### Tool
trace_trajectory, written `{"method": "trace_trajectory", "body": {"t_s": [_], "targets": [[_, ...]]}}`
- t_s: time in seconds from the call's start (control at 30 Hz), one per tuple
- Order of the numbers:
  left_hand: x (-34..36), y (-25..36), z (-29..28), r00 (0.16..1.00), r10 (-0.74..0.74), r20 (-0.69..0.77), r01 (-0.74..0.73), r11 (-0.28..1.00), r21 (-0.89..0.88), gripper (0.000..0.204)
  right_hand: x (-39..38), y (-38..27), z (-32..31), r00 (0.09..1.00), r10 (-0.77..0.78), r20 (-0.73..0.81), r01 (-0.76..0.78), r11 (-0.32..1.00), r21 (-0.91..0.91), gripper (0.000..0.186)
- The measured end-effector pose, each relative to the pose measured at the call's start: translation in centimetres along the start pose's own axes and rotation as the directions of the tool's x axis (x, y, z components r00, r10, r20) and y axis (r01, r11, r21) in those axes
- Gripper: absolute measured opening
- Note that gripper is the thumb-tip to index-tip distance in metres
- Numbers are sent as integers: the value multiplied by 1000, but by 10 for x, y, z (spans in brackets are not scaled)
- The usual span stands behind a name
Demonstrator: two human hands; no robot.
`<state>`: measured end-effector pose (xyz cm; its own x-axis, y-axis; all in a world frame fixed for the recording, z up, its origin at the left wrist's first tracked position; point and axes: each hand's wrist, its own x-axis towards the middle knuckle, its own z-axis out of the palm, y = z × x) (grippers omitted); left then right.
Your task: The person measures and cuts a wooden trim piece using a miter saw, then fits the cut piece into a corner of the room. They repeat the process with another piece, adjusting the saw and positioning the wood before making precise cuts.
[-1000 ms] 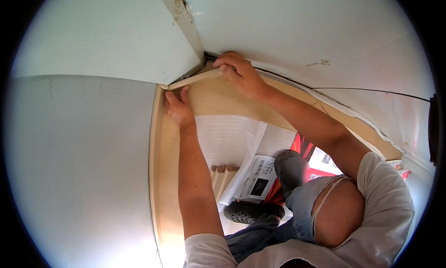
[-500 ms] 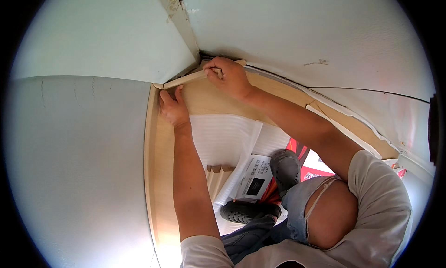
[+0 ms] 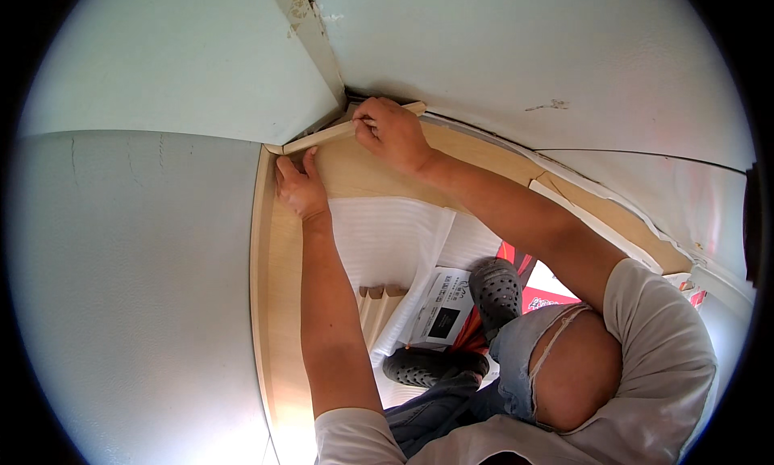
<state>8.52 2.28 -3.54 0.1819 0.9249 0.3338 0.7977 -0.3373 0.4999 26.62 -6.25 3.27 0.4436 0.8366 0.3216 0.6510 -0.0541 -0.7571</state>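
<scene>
A narrow pale wooden strip (image 3: 329,135) runs along the upper edge of a light wood panel (image 3: 355,173), and its left end meets a second wooden strip (image 3: 260,223) at a corner. My left hand (image 3: 301,191) is at that corner, its fingers curled in and its thumb raised against the strip's inner edge. Farther right, my right hand (image 3: 397,138) closes round the same strip, knuckles up. The strip's far end shows just past the right hand. What lies under the right hand's fingers is hidden.
Pale wall panels (image 3: 137,255) close in on the left and above, with a dark gap at their corner. White foam sheet (image 3: 379,231), small wood blocks (image 3: 383,291) and a printed carton (image 3: 442,308) lie below, beside my dark clogs (image 3: 496,291).
My right hand has shifted very slightly to the left along the strip. The left hand stays in place, and the strip shows no clear movement.
</scene>
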Motion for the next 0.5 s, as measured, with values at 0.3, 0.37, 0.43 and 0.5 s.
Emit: {"method": "trace_trajectory", "body": {"t_s": [0.3,0.37,0.43,0.5], "targets": [[0,-3,1,999,45,-27,-45,999,-3,51,-1,0,-1,1000,-15,3,15,1000,7,9],[0,-5,2,998,46,-33,-47,999,-10,51,0,-1,0,1000,-19,4,19,1000,8,9],[0,-1,2,999,28,-15,-28,1000,3,51,0,1,0,999,-41,-31,42,999,5,11],[0,-2,3,999,33,-16,-32,999,44,51,0,2,1,998,-48,-46,49,999,18,12]]}}
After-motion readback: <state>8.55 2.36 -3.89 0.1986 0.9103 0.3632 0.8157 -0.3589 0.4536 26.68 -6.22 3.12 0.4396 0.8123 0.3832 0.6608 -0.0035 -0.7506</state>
